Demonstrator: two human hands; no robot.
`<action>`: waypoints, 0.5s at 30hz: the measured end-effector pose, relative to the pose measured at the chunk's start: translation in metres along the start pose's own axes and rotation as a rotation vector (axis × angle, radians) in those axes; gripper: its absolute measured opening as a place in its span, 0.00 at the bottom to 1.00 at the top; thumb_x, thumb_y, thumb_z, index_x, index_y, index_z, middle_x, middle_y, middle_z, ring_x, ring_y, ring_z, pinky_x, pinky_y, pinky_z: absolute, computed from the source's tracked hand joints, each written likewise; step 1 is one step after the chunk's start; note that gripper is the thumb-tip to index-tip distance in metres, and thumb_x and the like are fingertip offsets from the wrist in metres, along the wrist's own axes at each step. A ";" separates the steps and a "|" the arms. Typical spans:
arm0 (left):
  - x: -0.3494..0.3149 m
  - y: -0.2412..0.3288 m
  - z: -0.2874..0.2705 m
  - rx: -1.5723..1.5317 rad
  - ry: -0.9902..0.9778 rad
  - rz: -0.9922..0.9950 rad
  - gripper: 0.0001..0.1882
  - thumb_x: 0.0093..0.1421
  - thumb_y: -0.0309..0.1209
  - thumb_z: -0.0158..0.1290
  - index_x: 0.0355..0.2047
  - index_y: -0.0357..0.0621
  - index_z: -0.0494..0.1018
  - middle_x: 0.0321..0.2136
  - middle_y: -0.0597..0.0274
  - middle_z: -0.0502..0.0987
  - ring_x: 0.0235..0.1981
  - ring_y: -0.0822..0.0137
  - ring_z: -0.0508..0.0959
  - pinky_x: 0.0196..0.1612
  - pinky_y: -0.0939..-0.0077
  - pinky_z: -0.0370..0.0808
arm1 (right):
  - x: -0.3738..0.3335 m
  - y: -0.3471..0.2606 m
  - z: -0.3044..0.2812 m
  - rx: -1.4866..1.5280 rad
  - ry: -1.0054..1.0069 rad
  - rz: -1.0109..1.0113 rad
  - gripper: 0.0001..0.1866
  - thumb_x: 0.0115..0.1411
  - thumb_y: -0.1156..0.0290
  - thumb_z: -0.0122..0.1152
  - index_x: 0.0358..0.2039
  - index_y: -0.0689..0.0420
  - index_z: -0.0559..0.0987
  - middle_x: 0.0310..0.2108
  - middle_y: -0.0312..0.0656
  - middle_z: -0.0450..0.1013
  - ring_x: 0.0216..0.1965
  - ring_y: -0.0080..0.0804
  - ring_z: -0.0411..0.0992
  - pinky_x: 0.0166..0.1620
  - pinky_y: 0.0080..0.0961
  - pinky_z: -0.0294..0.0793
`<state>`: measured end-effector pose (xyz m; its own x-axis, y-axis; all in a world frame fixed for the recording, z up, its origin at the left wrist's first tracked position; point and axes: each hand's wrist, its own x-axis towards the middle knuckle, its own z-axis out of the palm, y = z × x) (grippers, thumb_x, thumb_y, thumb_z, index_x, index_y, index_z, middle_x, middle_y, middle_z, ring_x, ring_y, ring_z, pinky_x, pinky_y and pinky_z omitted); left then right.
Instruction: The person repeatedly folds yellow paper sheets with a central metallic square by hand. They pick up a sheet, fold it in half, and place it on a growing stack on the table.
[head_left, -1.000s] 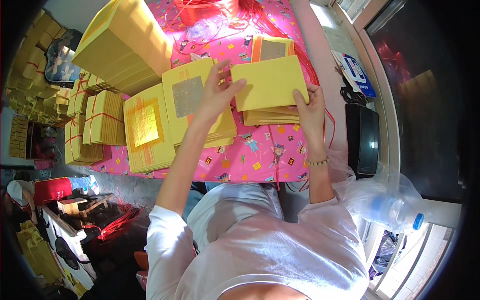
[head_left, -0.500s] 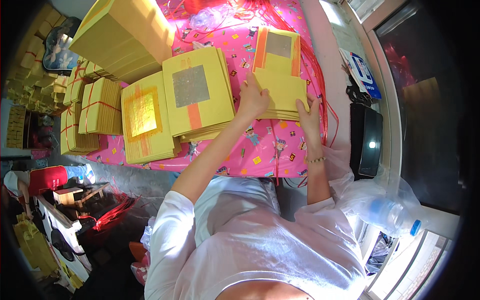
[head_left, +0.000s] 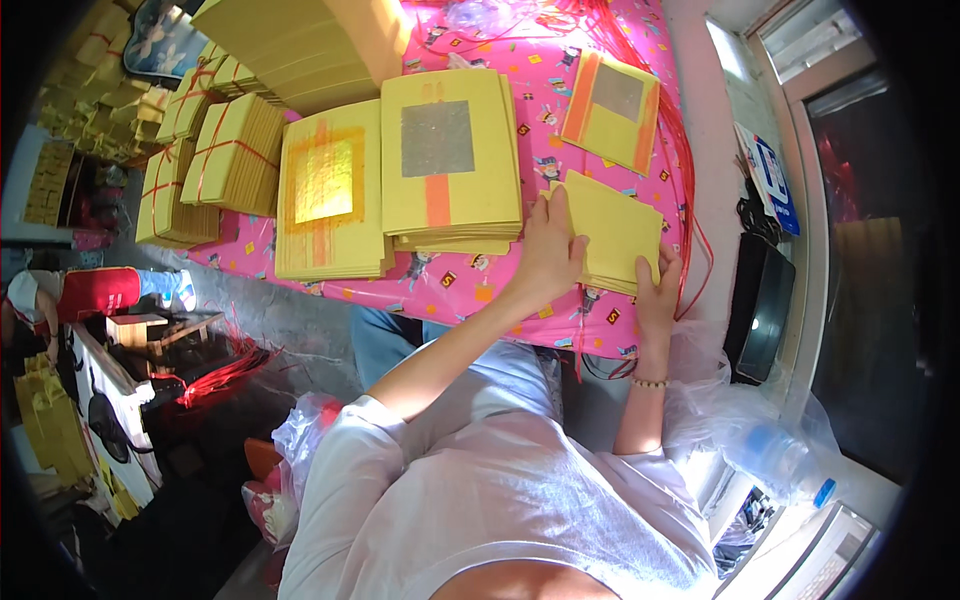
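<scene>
Between my two hands is a small stack of yellow paper (head_left: 615,230), lying tilted near the table's front right. My left hand (head_left: 550,250) grips its left edge, the fingers along the side and the thumb at the near corner. At the lower right corner, my right hand (head_left: 657,290) holds the stack with thumb and fingers. Beyond it lies a separate yellow paper piece (head_left: 600,135) with a silver square and orange bands. To the left sit a stack with a silver square (head_left: 437,195) and another with a gold square (head_left: 325,240).
A pink patterned tablecloth (head_left: 450,290) covers the table. Bundles tied with red string (head_left: 235,155) and a tall yellow block (head_left: 300,50) stand at the left. Red strands (head_left: 690,190) run down the right edge. A bagged bottle (head_left: 775,460) is beside me; another person (head_left: 90,295) is far left.
The small stack has come nearer, away from the silver-square piece it overlapped, with both hands still at its edges. The whole view has also shifted.
</scene>
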<state>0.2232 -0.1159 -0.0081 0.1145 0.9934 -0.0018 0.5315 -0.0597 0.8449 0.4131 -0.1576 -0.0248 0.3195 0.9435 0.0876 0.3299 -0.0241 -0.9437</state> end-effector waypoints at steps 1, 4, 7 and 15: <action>-0.003 0.001 -0.002 -0.060 -0.002 -0.001 0.39 0.60 0.33 0.52 0.64 0.28 0.46 0.60 0.26 0.53 0.64 0.35 0.54 0.64 0.51 0.55 | -0.001 0.000 0.000 -0.018 0.005 -0.019 0.22 0.62 0.73 0.54 0.54 0.65 0.63 0.47 0.47 0.69 0.50 0.32 0.68 0.52 0.28 0.67; -0.002 0.009 -0.009 -0.084 0.044 0.015 0.38 0.61 0.34 0.51 0.64 0.27 0.47 0.60 0.26 0.53 0.64 0.34 0.53 0.64 0.51 0.55 | 0.005 -0.009 0.003 -0.239 0.104 -0.169 0.22 0.61 0.73 0.57 0.54 0.66 0.65 0.50 0.51 0.67 0.54 0.40 0.65 0.56 0.33 0.64; -0.004 0.019 -0.015 -0.106 0.073 0.055 0.35 0.63 0.33 0.49 0.63 0.27 0.47 0.61 0.25 0.52 0.64 0.32 0.52 0.65 0.52 0.54 | 0.009 -0.043 0.004 -0.531 0.191 -0.378 0.22 0.57 0.74 0.60 0.52 0.64 0.68 0.51 0.54 0.66 0.56 0.50 0.62 0.58 0.39 0.61; -0.043 0.033 -0.058 0.031 0.216 0.362 0.32 0.57 0.26 0.53 0.60 0.35 0.57 0.58 0.36 0.57 0.60 0.37 0.58 0.62 0.51 0.58 | 0.006 -0.131 0.037 -0.224 -0.005 -0.472 0.10 0.58 0.78 0.57 0.41 0.63 0.76 0.40 0.45 0.74 0.45 0.40 0.72 0.50 0.31 0.69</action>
<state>0.1877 -0.1554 0.0510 0.1214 0.9053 0.4071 0.5144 -0.4081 0.7542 0.3385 -0.1369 0.0876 0.0863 0.8700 0.4855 0.6191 0.3350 -0.7103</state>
